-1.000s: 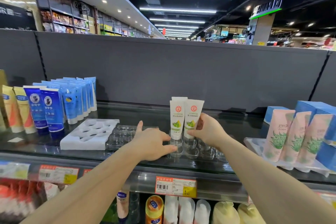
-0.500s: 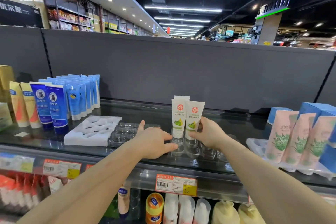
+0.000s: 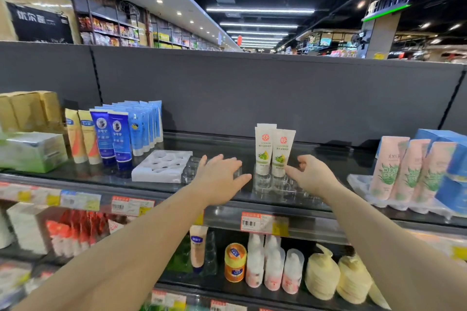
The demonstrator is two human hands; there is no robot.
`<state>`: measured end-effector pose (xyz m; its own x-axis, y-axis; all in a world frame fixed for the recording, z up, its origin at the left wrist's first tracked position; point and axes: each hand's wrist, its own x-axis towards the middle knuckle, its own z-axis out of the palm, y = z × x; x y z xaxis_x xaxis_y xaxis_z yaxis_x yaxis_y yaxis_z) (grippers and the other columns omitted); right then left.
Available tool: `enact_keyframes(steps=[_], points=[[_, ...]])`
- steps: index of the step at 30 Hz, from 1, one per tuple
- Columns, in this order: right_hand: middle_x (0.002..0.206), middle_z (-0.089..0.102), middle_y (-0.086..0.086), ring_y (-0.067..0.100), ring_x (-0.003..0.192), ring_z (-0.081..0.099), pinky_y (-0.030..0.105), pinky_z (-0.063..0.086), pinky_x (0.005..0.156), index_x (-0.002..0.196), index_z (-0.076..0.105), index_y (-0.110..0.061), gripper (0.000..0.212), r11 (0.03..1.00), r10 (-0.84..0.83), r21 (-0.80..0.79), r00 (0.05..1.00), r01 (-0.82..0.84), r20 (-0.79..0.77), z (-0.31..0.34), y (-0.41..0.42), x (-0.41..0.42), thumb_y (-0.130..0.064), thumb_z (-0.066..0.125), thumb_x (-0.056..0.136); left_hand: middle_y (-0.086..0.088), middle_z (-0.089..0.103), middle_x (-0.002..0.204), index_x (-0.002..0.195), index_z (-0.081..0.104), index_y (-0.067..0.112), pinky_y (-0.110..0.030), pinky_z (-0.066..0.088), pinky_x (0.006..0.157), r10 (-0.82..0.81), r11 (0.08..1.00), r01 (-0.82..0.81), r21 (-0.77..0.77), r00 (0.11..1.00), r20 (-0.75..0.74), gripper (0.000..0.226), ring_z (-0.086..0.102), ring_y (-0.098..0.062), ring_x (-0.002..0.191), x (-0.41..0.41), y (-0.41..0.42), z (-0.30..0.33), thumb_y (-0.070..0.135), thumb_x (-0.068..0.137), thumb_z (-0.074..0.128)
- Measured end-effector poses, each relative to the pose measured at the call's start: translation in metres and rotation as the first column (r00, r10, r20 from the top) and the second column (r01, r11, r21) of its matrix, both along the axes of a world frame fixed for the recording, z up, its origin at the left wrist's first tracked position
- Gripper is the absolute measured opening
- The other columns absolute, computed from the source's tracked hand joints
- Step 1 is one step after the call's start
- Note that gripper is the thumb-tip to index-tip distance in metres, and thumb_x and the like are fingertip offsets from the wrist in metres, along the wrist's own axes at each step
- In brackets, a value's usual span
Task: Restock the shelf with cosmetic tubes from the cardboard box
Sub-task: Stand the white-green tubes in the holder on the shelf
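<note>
bare forearms reach in from the bottom corners toward the top shelf (image 3: 75, 174), a dark glossy board with price tags (image 3: 264, 222) along its front edge. the left hand (image 3: 219, 179) lies palm down with fingers straight and spread, resting over the clear plastic tray (image 3: 275, 185) at the shelf front and holding nothing. the right hand (image 3: 312, 175) hangs just right of the tray, fingers loosely bent and gripping nothing; one fingertip is very close to the nearer tube, and whether it touches cannot be told. the two hands are apart, with the tubes between them.

two white tubes (image 3: 274, 151) with green fruit pictures and red round marks stand upright, cap down, in the clear tray, side by side and touching, with what looks like a third tube edge behind the left one. left of the left hand sits a white moulded tray (image 3: 161, 165) with round holes. further left stand dark blue tubes (image 3: 112, 139), light blue tubes (image 3: 145, 126) in a row behind them, yellow tubes (image 3: 80, 139), a green-and-silver box (image 3: 32, 150) and tan boxes (image 3: 27, 110). on the right are pink tubes (image 3: 404, 168) in their own tray beside blue boxes (image 3: 452, 166).

behind everything rises a grey back panel (image 3: 252, 91), and past it the store aisle under strip lights.
</note>
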<state>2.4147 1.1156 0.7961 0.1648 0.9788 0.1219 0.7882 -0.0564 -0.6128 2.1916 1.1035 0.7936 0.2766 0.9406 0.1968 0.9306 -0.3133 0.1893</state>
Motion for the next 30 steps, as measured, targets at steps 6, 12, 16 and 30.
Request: enact_keyframes(steps=[6, 12, 16, 30], points=[[0.130, 0.058, 0.010, 0.032, 0.117, 0.054, 0.043, 0.047, 0.094, 0.133, 0.050, -0.014, 0.053, 0.996, 0.019, 0.072, 0.953, -0.043, 0.302, -0.001, -0.075, -0.113, -0.050, 0.046, 0.094, 0.000, 0.028, 0.156, 0.148, 0.031, 0.022, -0.050, 0.012, 0.119, 0.019, 1.000, -0.019, 0.013, 1.000, -0.023, 0.062, 0.019, -0.024, 0.145, -0.094, -0.071, -0.005, 0.056, 0.097, 0.035], [0.153, 0.033, 0.004, 0.028, 0.144, 0.021, 0.047, 0.021, 0.114, 0.148, 0.029, -0.022, 0.064, 0.918, 0.368, -0.015, 0.838, -0.396, 0.404, -0.036, -0.147, -0.316, -0.055, 0.040, 0.095, 0.003, 0.020, 0.160, 0.150, 0.026, 0.024, -0.047, 0.014, 0.118, 0.239, 0.970, -0.241, -0.045, 0.970, -0.045, 0.068, 0.015, -0.023, 0.147, -0.278, -0.173, -0.032, 0.062, 0.094, 0.035], [0.156, 0.025, 0.003, 0.029, 0.144, 0.018, 0.051, 0.020, 0.115, 0.149, 0.024, -0.025, 0.069, 0.813, 0.554, -0.071, 0.730, -0.578, 0.400, -0.052, -0.184, -0.461, -0.061, 0.039, 0.092, 0.003, 0.015, 0.161, 0.153, 0.018, 0.025, -0.049, 0.016, 0.117, 0.461, 0.875, -0.471, -0.111, 0.881, -0.107, 0.073, 0.012, -0.027, 0.147, -0.408, -0.249, -0.039, 0.064, 0.093, 0.033], [0.155, 0.029, 0.006, 0.029, 0.143, 0.022, 0.048, 0.021, 0.116, 0.150, 0.026, -0.021, 0.072, 0.451, 0.847, -0.177, 0.356, -0.875, 0.395, -0.114, -0.238, -0.795, -0.061, 0.042, 0.092, 0.003, 0.012, 0.162, 0.153, 0.017, 0.028, -0.052, 0.014, 0.118, 0.837, 0.510, -0.840, -0.188, 0.534, -0.118, 0.076, 0.011, -0.027, 0.148, -0.688, -0.373, -0.105, 0.067, 0.091, 0.037]])
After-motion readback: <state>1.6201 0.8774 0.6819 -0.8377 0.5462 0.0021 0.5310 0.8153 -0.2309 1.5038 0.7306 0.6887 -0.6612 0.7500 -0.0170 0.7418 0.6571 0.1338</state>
